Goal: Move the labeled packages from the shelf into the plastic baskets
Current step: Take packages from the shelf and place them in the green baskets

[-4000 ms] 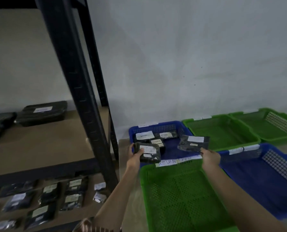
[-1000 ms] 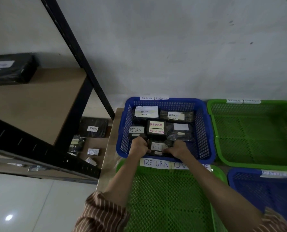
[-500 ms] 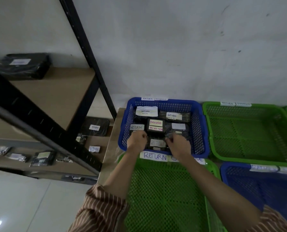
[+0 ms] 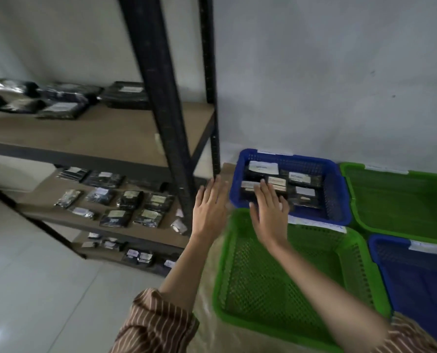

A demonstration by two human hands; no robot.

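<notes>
A blue basket (image 4: pixel 338 197) by the wall holds several dark packages with white labels (image 4: pixel 298 177). My right hand (image 4: pixel 269 212) hovers over its near left corner, fingers straight, holding nothing. My left hand (image 4: pixel 209 208) is just left of the basket, fingers spread and empty, near the black shelf post (image 4: pixel 171 138). More labeled dark packages (image 4: pixel 132 200) lie in rows on the lower shelf, and larger ones (image 4: pixel 59 108) on the upper shelf.
A green basket (image 4: pixel 276 276) sits under my forearms with nothing in it. Another green basket (image 4: pixel 400 200) stands at the right by the wall, and a blue one (image 4: pixel 416 276) in front of it. White tiled floor lies at the lower left.
Both hands have let go of the packages in the blue basket and lifted out with fingers straightened. They and the view have swung left toward the shelf.
</notes>
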